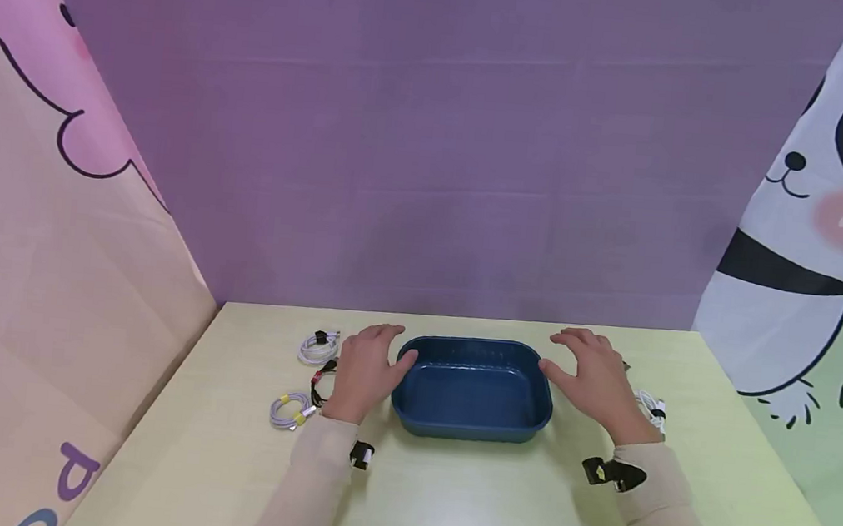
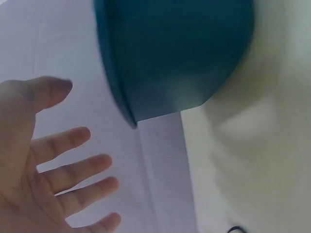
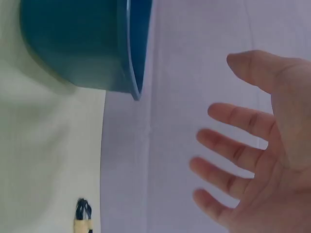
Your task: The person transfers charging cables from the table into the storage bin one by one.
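A dark blue rectangular basin (image 1: 469, 431) with rounded corners sits on the pale table. My left hand (image 1: 367, 371) is held beside its left end, fingers spread and thumb toward the rim. On the other side my right hand (image 1: 597, 385) mirrors it, thumb near the right rim. Both wrist views show a gap between each hand and the basin wall, as with the left hand (image 2: 58, 165) and the basin (image 2: 170, 58). In the right wrist view the right hand (image 3: 252, 145) holds nothing and stands apart from the basin (image 3: 77, 48).
Left of the basin lie a coiled white cable (image 1: 319, 348), a black cable (image 1: 317, 383) partly behind my hand, and a coiled lilac cable (image 1: 291, 411) with yellow ties. Past my right hand is another white cable (image 1: 653, 408). A purple cloth (image 1: 461, 149) hangs behind the table.
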Available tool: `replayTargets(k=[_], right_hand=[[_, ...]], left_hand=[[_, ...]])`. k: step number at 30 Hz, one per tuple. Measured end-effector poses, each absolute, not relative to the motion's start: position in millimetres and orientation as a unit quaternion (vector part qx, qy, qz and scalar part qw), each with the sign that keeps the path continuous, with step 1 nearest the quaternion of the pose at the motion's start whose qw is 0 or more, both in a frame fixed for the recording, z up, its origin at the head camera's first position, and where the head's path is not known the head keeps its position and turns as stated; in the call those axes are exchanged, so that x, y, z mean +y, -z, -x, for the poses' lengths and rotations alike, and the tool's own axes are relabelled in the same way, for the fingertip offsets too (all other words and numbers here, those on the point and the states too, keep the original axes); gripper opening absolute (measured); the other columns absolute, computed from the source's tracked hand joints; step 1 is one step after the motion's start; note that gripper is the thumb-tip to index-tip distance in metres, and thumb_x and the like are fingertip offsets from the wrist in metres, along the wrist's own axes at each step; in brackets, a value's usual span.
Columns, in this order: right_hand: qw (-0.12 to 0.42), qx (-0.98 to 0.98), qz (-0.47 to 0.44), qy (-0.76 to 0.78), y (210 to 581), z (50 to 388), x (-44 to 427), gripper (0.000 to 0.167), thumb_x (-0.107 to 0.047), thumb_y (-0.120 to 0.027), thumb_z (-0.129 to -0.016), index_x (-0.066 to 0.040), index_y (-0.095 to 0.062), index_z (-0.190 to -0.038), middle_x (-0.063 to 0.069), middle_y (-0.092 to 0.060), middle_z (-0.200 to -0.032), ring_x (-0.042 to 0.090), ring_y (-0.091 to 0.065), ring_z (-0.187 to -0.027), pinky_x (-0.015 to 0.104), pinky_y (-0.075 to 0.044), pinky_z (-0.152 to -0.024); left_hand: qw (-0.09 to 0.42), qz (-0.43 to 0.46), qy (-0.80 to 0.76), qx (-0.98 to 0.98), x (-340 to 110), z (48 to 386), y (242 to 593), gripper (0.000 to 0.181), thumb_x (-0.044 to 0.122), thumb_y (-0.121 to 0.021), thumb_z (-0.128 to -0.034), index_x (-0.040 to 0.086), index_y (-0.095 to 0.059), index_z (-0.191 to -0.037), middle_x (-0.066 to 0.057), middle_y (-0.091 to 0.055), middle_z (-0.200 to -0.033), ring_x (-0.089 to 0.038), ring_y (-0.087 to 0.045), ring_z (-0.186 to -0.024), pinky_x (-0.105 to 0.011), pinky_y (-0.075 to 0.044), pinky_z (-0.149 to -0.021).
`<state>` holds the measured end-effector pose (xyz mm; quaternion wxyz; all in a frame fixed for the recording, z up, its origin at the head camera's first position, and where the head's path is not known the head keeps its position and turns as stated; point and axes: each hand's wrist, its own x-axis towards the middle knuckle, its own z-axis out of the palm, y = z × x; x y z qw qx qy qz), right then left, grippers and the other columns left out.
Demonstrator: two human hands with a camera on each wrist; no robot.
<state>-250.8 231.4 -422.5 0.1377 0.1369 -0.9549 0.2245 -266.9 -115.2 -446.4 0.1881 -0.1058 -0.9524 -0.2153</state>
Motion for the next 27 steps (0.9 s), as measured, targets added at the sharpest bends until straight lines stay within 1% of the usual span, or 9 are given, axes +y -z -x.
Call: replayTargets(k=[2, 5, 10, 13, 17, 21, 23, 25, 27], right_hand=[[0.147, -0.948, -0.134, -0.249, 424, 245, 235, 0.041, -0.032, -0.067, -0.099, -0.005, -0.066, -0.129, 0.02, -0.062, -0.135, 0.045, -0.055, -0.124, 0.065, -0.043, -0.099], [0.156, -0.938, -0.126, -0.282, 426, 238, 242, 0.033, -0.026, -0.067, -0.099, -0.004, -0.068, -0.124, 0.018, -0.068, -0.124, 0.039, -0.064, -0.113, 0.059, -0.05, -0.094], [0.163, -0.929, -0.105, -0.315, 424, 229, 256, 0.03, -0.025, -0.066, -0.1, -0.004, -0.069, -0.121, 0.015, -0.073, -0.111, 0.034, -0.068, -0.103, 0.052, -0.052, -0.09], [0.167, -0.927, -0.093, -0.323, 421, 225, 264, 0.029, -0.027, -0.063, -0.102, -0.005, -0.068, -0.12, 0.013, -0.074, -0.107, 0.034, -0.068, -0.101, 0.049, -0.051, -0.087], [0.189, -0.922, -0.076, -0.329, 416, 222, 276, 0.027, -0.027, -0.062, -0.103, -0.006, -0.069, -0.117, 0.012, -0.075, -0.105, 0.033, -0.069, -0.099, 0.045, -0.049, -0.086], [0.198, -0.92, -0.055, -0.333, 412, 218, 286, 0.027, -0.029, -0.061, -0.103, -0.006, -0.07, -0.117, 0.013, -0.075, -0.106, 0.029, -0.068, -0.097, 0.046, -0.049, -0.087], [0.194, -0.921, -0.044, -0.335, 411, 216, 291, 0.029, -0.031, -0.061, -0.103, -0.007, -0.069, -0.118, 0.014, -0.075, -0.107, 0.015, -0.066, -0.095, 0.045, -0.048, -0.086], [0.189, -0.922, -0.033, -0.337, 410, 214, 295, 0.031, -0.032, -0.06, -0.104, -0.007, -0.069, -0.12, 0.015, -0.074, -0.109, 0.009, -0.063, -0.095, 0.045, -0.047, -0.086], [0.185, -0.921, -0.024, -0.341, 409, 212, 298, 0.032, -0.033, -0.059, -0.104, -0.007, -0.068, -0.121, 0.016, -0.074, -0.111, 0.011, -0.063, -0.097, 0.047, -0.048, -0.087]], left_hand=[[0.207, 0.099, 0.242, -0.943, -116, 264, 452, 0.042, 0.038, -0.07, -0.0955, 0.01, -0.07, -0.127, -0.017, -0.072, -0.123, -0.037, -0.068, -0.113, -0.057, -0.051, -0.094], [0.209, 0.076, 0.28, -0.934, -118, 261, 460, 0.035, 0.033, -0.072, -0.0945, 0.01, -0.072, -0.122, -0.015, -0.075, -0.109, -0.032, -0.071, -0.092, -0.05, -0.054, -0.078], [0.17, 0.028, 0.318, -0.932, -118, 258, 472, 0.031, 0.032, -0.07, -0.0953, 0.012, -0.07, -0.12, -0.008, -0.073, -0.095, -0.018, -0.062, -0.068, -0.033, -0.046, -0.058], [0.157, 0.007, 0.337, -0.928, -118, 256, 476, 0.028, 0.032, -0.069, -0.0965, 0.011, -0.069, -0.116, -0.005, -0.071, -0.086, -0.014, -0.058, -0.063, -0.031, -0.042, -0.055], [0.149, -0.01, 0.355, -0.923, -117, 256, 479, 0.025, 0.033, -0.066, -0.0986, 0.011, -0.068, -0.111, -0.001, -0.068, -0.076, -0.014, -0.055, -0.06, -0.03, -0.04, -0.054], [0.136, -0.017, 0.362, -0.922, -116, 255, 480, 0.022, 0.033, -0.063, -0.1003, 0.012, -0.07, -0.102, -0.001, -0.064, -0.07, -0.015, -0.053, -0.058, -0.03, -0.038, -0.052], [0.13, -0.016, 0.363, -0.923, -117, 253, 481, 0.023, 0.033, -0.061, -0.1012, 0.012, -0.069, -0.097, -0.001, -0.062, -0.068, -0.016, -0.051, -0.056, -0.029, -0.036, -0.051], [0.125, -0.012, 0.364, -0.923, -117, 252, 483, 0.024, 0.033, -0.06, -0.1021, 0.012, -0.069, -0.094, -0.001, -0.06, -0.066, -0.016, -0.049, -0.055, -0.029, -0.035, -0.05], [0.123, -0.007, 0.364, -0.923, -118, 251, 484, 0.025, 0.032, -0.059, -0.1029, 0.011, -0.067, -0.09, 0.0, -0.057, -0.065, -0.016, -0.048, -0.054, -0.029, -0.035, -0.05]])
